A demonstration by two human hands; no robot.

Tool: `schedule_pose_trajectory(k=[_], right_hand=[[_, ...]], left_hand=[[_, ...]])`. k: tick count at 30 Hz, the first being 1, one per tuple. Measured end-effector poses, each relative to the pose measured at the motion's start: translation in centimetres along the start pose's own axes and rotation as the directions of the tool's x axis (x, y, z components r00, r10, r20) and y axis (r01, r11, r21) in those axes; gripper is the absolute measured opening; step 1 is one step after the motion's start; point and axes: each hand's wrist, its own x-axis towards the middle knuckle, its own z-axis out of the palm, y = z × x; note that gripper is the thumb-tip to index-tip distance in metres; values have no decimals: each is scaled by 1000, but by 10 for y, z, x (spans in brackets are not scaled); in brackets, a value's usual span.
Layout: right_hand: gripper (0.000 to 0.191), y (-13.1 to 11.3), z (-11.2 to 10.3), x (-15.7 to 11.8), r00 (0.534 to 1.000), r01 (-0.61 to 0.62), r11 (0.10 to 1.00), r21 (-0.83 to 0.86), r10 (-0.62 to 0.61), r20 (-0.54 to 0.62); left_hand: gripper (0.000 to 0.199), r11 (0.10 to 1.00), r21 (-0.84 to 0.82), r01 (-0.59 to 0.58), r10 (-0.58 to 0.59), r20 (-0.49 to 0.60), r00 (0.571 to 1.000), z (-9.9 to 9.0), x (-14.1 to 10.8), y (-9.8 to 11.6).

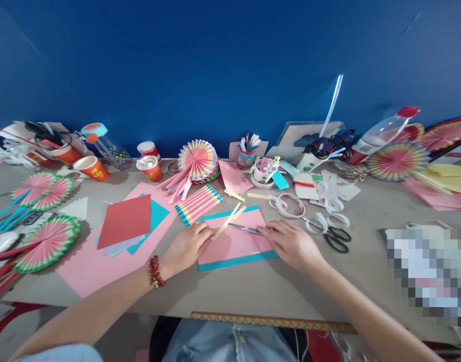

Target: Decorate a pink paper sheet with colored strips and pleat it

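Observation:
In front of me lies a pink sheet with blue bands along two edges (236, 246). My left hand (188, 245) is at its left side, fingers closed on pale yellow paper strips (227, 221) that stick out to the upper right. My right hand (293, 245) rests over the sheet's right side, closed around a slim silver blade like a craft knife (245, 229). The blade points left, its tip close to the strips. Its handle is hidden under the fingers. A folded pink strip with blue and yellow ends (199, 203) lies just beyond the left hand.
Black-handled scissors (338, 239) and tape rolls (288, 205) lie right of the sheet. Stacked coloured paper (125, 221) is on the left. Paper fans (198, 161), cups (150, 168) and a clear bottle (384, 131) stand along the blue wall (215, 65).

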Motion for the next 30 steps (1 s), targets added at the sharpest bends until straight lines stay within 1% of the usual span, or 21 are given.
schedule_pose_trajectory(k=[4,8,12,15,19,22,25,27,30], right_hand=[[35,0,3,0,1000,0,1000,9,0,24],[35,1,3,-2,1000,-8,1000,4,8,13],[35,1,1,1,1000,-27,999,-22,27,-1],[35,-2,2,8,1000,-21,1000,11,21,-7],[35,-8,0,14,998,57,993,104,-57,-7],[34,-12,-5,10,995,100,990,99,-102,7],[33,-14,-11,1,997,70,997,38,-70,18],[33,-15,-13,-4,999,44,999,7,-45,23],[32,-17,-14,-8,999,39,999,8,-39,25]], left_hand=[[22,1000,-8,-9,9,-4,1000,2,-2,-2],[30,1000,9,-26,26,-21,999,2,-3,-5],[33,999,26,-47,47,16,999,0,-3,-5],[36,997,46,-60,58,34,998,-2,-3,-4],[30,1000,28,-5,4,32,999,-3,0,-1],[20,1000,23,15,-16,48,999,-3,2,0],[11,1000,22,17,-17,39,999,-4,3,1],[14,1000,3,14,-14,35,999,-7,3,1],[17,1000,-29,-7,8,62,998,-13,5,0]])
